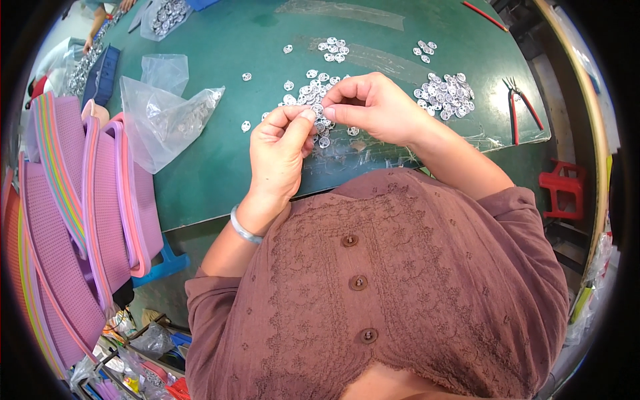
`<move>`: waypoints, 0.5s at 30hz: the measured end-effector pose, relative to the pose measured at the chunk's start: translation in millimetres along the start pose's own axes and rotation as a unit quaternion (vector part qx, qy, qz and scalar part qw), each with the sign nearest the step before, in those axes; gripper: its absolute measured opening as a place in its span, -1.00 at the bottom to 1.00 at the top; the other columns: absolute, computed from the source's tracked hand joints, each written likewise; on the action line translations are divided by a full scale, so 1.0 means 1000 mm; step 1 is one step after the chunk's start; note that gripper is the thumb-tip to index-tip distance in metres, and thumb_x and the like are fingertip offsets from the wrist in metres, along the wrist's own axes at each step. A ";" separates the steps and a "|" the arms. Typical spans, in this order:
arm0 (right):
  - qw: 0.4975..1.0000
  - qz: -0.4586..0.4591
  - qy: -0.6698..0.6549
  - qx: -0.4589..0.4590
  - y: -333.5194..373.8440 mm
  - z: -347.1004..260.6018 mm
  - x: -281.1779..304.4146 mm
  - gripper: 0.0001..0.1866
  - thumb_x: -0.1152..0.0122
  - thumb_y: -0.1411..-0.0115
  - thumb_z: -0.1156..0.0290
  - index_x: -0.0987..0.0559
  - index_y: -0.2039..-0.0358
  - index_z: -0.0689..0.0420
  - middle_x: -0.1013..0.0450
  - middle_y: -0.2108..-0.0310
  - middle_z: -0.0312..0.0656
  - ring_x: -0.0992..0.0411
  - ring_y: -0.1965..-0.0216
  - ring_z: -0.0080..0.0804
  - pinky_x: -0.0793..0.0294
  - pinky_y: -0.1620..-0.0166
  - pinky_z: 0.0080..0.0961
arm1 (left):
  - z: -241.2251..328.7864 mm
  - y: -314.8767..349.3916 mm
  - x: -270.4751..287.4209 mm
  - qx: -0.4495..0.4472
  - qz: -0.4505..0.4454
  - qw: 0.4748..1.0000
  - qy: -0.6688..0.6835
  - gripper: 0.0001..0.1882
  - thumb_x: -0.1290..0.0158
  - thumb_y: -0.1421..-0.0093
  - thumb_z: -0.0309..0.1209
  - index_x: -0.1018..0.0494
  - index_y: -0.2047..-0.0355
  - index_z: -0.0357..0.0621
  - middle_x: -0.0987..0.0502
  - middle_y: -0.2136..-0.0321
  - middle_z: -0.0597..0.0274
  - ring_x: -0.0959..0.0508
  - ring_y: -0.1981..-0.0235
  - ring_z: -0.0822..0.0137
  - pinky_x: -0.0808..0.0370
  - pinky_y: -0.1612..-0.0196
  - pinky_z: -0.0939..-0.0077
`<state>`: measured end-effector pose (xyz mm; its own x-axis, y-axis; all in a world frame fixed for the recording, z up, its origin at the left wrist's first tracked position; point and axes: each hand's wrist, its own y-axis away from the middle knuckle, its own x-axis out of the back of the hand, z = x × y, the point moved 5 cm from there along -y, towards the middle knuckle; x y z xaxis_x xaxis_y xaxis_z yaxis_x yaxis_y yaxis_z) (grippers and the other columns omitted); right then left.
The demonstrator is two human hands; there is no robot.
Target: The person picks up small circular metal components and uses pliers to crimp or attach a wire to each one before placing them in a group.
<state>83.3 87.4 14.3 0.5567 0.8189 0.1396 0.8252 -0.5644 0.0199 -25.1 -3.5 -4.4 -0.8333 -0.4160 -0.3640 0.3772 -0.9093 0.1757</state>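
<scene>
Over the near part of the green table, my left hand (279,148) and my right hand (378,108) meet with thumbs and forefingers pinched. A small round silver metal charm (319,109) shows at the left fingertips. The right fingertips are closed right beside it; what they pinch is too small to make out. Around and under the fingers lies a loose pile of similar silver charms (311,88). A second, denser heap of charms (448,95) sits to the right of my right hand.
Red-handled pliers (515,110) lie near the table's right edge. Left of my hands is a clear plastic bag (160,127) with metal pieces in it. Pink and purple woven baskets (100,193) crowd the left side. A red stool (563,189) stands at right. Another person's hand (89,44) is far left.
</scene>
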 end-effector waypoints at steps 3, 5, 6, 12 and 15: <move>0.998 0.008 -0.056 -0.025 0.000 0.001 -0.001 -0.86 -0.12 0.01 0.43 -0.51 0.47 0.24 -0.38 0.60 -0.36 -0.25 0.56 -0.69 -0.26 0.47 -0.69 | 0.002 0.000 -0.001 -0.008 0.000 1.000 0.000 -0.95 -0.02 -0.05 -0.48 -0.43 0.48 -0.18 -0.39 0.64 0.39 -0.29 0.69 0.63 -0.20 0.63 0.81; 0.996 0.004 -0.078 -0.044 0.000 0.001 -0.002 -0.87 -0.12 0.00 0.43 -0.50 0.47 0.24 -0.37 0.61 -0.37 -0.23 0.57 -0.70 -0.24 0.49 -0.71 | 0.002 0.000 -0.002 -0.010 0.001 1.000 0.000 -0.96 -0.02 -0.05 -0.48 -0.43 0.48 -0.18 -0.39 0.64 0.40 -0.29 0.69 0.64 -0.21 0.63 0.81; 0.995 0.004 -0.084 -0.045 0.000 0.001 -0.002 -0.87 -0.12 0.00 0.44 -0.50 0.48 0.24 -0.35 0.62 -0.38 -0.22 0.58 -0.71 -0.22 0.51 -0.72 | 0.003 0.001 -0.003 -0.018 0.003 1.000 -0.008 -0.96 -0.02 -0.05 -0.48 -0.43 0.48 -0.18 -0.39 0.64 0.40 -0.29 0.68 0.65 -0.21 0.62 0.81; 0.995 0.003 -0.091 -0.043 0.000 0.002 -0.002 -0.87 -0.11 0.00 0.44 -0.50 0.48 0.24 -0.34 0.63 -0.38 -0.20 0.59 -0.72 -0.20 0.53 -0.73 | 0.007 0.003 -0.005 -0.058 0.008 0.996 -0.063 -0.95 -0.01 -0.05 -0.49 -0.44 0.48 -0.21 -0.39 0.64 0.44 -0.27 0.66 0.68 -0.20 0.60 0.83; 0.995 0.003 -0.094 -0.042 0.001 0.003 -0.002 -0.87 -0.12 0.00 0.44 -0.50 0.48 0.24 -0.34 0.63 -0.38 -0.20 0.59 -0.72 -0.20 0.53 -0.73 | 0.007 0.003 -0.006 -0.062 0.005 0.996 -0.068 -0.94 -0.01 -0.06 -0.50 -0.45 0.48 -0.22 -0.39 0.64 0.45 -0.26 0.66 0.69 -0.19 0.60 0.83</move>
<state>83.2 86.2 11.2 0.5759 0.8162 -0.0467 0.8155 -0.5693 0.1043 -22.2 -3.8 4.8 -0.8738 -0.4267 -0.2333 0.4248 -0.9032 0.0611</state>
